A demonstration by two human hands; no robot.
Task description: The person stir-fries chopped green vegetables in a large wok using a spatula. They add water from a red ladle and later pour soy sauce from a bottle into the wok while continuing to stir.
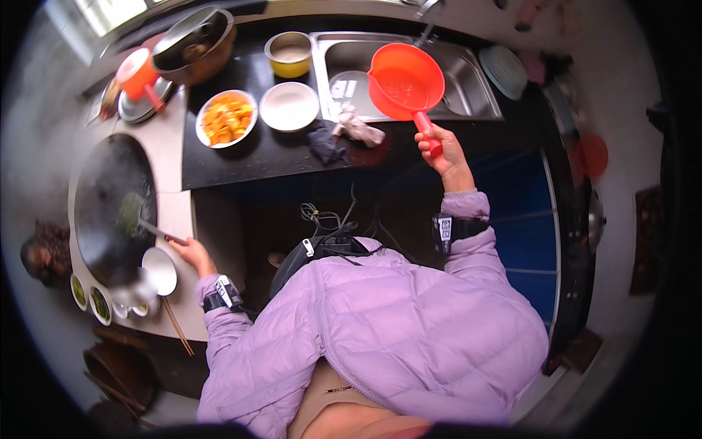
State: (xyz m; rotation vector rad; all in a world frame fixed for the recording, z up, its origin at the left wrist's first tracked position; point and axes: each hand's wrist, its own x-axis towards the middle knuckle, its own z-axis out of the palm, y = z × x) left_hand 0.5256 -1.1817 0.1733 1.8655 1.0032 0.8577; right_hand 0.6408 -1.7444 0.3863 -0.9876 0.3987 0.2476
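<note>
My right hand (447, 151) grips the handle of a red plastic water dipper (406, 82). The dipper is over the stainless steel sink (471, 82), below the faucet (426, 34), with what looks like a little clear water in it. At the left, my left hand (193, 255) holds the dark handle of a metal spatula (156, 229). The spatula's head reaches into a large black wok (104, 164), beside a small clump of green food (130, 214). Steam blurs part of the wok. A white bowl (159, 271) stands between the wok's rim and my left wrist.
On the black counter are a bowl of orange pieces (226, 119), a white plate (289, 107), a yellow pot (289, 55) and crumpled cloths (356, 126). Chopsticks (178, 326) and small bowls of greens (101, 305) edge the stove. Cables (329, 217) hang below the counter.
</note>
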